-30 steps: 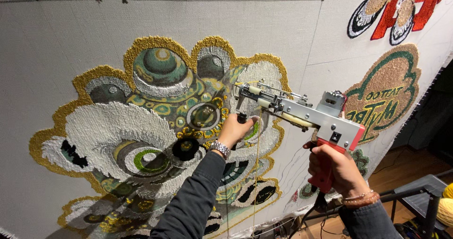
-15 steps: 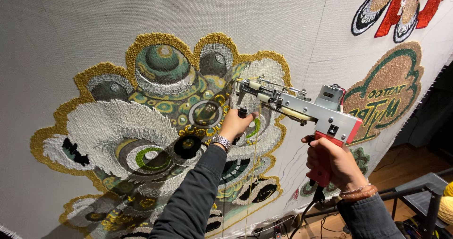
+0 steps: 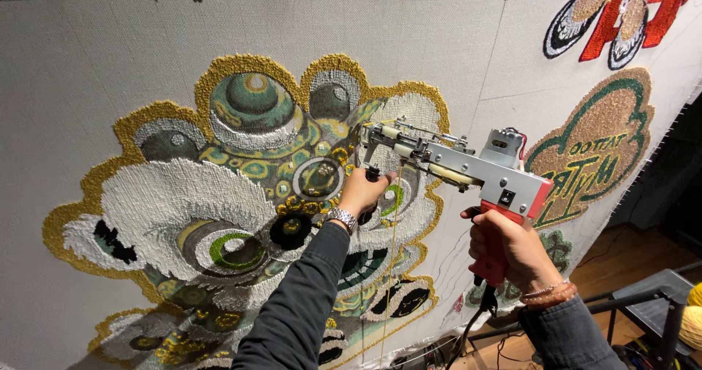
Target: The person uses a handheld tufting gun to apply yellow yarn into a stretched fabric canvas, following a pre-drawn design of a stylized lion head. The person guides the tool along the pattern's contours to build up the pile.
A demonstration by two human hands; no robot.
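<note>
At the middle of the frame, the tufting gun (image 3: pixel 453 167) is pressed nose-first against the cloth (image 3: pixel 110 63), over the gold-edged lion design (image 3: pixel 241 194). The left hand (image 3: pixel 362 192) is closed around its black front knob; the right hand (image 3: pixel 512 249) grips its red handle. A thin yarn (image 3: pixel 393 267) hangs below the nose.

This is a rug-tufting workshop. A large pale backing cloth (image 3: pixel 110 63) hangs stretched upright, partly filled with a tufted lion-head design (image 3: pixel 241 194) in gold, white and green, with other tufted emblems (image 3: pixel 592 143) beside it, and a silver tufting gun with a red handle (image 3: pixel 468 172) is pressed to it. At the lower right are a wooden floor (image 3: pixel 621 253), a dark metal stand (image 3: pixel 658 304) and what may be a yellow yarn cone (image 3: pixel 691 319), cut off by the edge.
</note>
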